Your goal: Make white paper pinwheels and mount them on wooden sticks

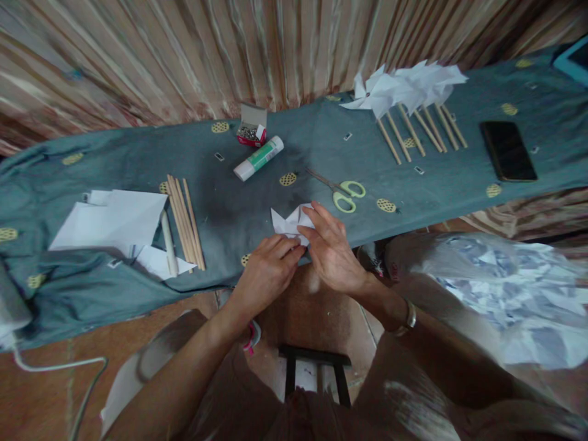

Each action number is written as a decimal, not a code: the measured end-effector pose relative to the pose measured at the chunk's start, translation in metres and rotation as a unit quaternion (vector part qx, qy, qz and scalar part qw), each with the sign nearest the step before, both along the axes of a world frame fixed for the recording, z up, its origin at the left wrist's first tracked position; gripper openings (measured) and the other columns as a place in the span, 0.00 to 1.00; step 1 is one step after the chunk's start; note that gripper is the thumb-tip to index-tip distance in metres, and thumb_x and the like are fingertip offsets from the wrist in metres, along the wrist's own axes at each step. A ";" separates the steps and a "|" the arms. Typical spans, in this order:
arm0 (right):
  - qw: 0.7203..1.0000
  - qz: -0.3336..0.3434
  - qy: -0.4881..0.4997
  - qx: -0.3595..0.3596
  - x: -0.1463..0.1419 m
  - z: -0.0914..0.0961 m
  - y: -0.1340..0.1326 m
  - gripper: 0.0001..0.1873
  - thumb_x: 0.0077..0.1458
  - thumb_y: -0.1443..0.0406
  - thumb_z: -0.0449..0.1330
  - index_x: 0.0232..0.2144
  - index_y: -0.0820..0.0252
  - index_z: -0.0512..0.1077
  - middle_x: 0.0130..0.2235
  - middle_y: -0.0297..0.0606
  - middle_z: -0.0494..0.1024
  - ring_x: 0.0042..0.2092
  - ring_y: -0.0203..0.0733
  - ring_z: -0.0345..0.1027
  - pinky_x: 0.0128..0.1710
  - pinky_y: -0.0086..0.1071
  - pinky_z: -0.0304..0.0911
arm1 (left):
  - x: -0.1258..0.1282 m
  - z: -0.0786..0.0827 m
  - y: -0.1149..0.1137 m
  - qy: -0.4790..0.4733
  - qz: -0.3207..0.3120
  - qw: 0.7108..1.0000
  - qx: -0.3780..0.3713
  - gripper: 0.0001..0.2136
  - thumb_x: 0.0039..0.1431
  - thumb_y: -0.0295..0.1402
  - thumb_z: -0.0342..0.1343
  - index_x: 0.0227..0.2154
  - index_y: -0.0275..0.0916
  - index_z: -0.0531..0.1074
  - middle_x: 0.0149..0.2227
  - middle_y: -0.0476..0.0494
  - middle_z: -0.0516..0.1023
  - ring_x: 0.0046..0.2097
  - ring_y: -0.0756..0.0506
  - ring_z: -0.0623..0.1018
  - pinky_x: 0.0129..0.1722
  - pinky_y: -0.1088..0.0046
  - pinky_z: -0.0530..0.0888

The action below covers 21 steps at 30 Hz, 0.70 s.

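Observation:
A small folded white paper piece (288, 222) lies at the near edge of a grey-green cloth-covered board (138, 165). Both my hands press on it. My left hand (269, 269) pinches its lower edge with closed fingers. My right hand (331, 248) lies over its right side, fingers bent down onto the paper. Green-handled scissors (342, 191) lie just beyond my right hand. A glue stick (258, 158) and an open box of staples (250, 127) sit further back.
White paper sheets (113, 223) and a bundle of wooden sticks (185, 222) lie at the left. Finished paper pinwheels on sticks (413, 104) lie at the back right, beside a dark phone (508, 150). A plastic bag of paper scraps (505, 294) sits at my right. A striped curtain hangs behind.

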State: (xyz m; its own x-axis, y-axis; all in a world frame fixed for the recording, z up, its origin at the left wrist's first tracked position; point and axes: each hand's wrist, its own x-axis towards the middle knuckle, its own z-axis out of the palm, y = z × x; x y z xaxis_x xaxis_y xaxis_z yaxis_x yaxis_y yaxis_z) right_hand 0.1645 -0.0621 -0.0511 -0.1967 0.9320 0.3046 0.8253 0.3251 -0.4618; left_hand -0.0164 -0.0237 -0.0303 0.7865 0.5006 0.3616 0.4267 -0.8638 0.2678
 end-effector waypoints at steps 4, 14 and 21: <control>0.999 -0.010 0.034 -0.005 0.002 0.002 0.002 0.21 0.61 0.73 0.46 0.51 0.60 0.71 0.65 0.49 0.64 0.71 0.52 0.46 0.63 0.56 0.55 | -0.003 0.003 0.001 -0.038 0.003 0.999 -0.023 0.07 0.65 0.26 0.52 0.42 0.34 0.74 0.41 0.39 0.80 0.42 0.43 0.77 0.41 0.65 0.76; 0.996 -0.046 0.051 0.062 0.009 0.001 0.005 0.19 0.62 0.70 0.46 0.48 0.59 0.73 0.61 0.47 0.69 0.68 0.51 0.53 0.63 0.55 0.56 | -0.024 0.003 0.023 -0.121 0.135 0.978 -0.107 0.09 0.62 0.29 0.58 0.45 0.41 0.76 0.44 0.43 0.79 0.45 0.44 0.76 0.46 0.65 0.75; 0.997 -0.034 0.027 0.067 0.008 -0.003 0.003 0.19 0.59 0.73 0.49 0.47 0.55 0.72 0.63 0.43 0.67 0.68 0.52 0.52 0.63 0.55 0.57 | -0.012 -0.005 0.030 -0.148 0.139 0.960 -0.194 0.04 0.60 0.30 0.60 0.35 0.41 0.80 0.40 0.44 0.80 0.46 0.43 0.75 0.49 0.61 0.72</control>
State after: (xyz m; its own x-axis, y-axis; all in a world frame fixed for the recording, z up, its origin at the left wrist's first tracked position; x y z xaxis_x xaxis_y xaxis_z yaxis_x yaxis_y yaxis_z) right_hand 0.1723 -0.0590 -0.0539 -0.1143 0.8931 0.4351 0.8229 0.3305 -0.4621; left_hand -0.0287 0.0066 -0.0356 0.4943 0.8186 0.2924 0.4813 -0.5379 0.6921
